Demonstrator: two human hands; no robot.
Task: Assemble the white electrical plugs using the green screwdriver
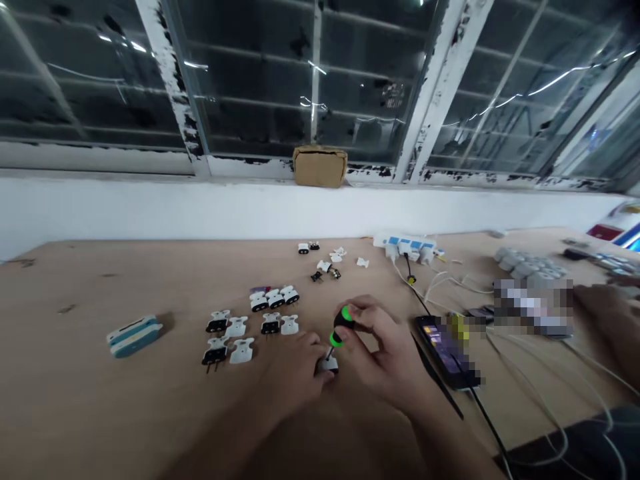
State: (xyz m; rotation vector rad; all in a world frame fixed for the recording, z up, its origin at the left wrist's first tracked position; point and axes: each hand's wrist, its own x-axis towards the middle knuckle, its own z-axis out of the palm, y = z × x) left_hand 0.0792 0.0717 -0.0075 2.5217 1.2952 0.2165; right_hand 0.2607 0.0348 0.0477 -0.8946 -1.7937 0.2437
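Two bare hands work close together over a light wooden tabletop [185, 413], a green-and-black-handled screwdriver [343, 325] set to a small white-and-black plastic plug [330, 365].

The left hand [295, 363] pinches the plug on the tabletop; the right hand [384, 357] is clasped around the screwdriver's handle, its shaft slanting down. To their left lie black two-pin plug halves [216, 351] and white plastic shells [241, 351]. From where I stand, writing on the lit black smartphone [443, 350] is too blurred to read.

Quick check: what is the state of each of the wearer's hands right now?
Left hand: closed, holding a small plug.
Right hand: closed, holding a green-and-black screwdriver.
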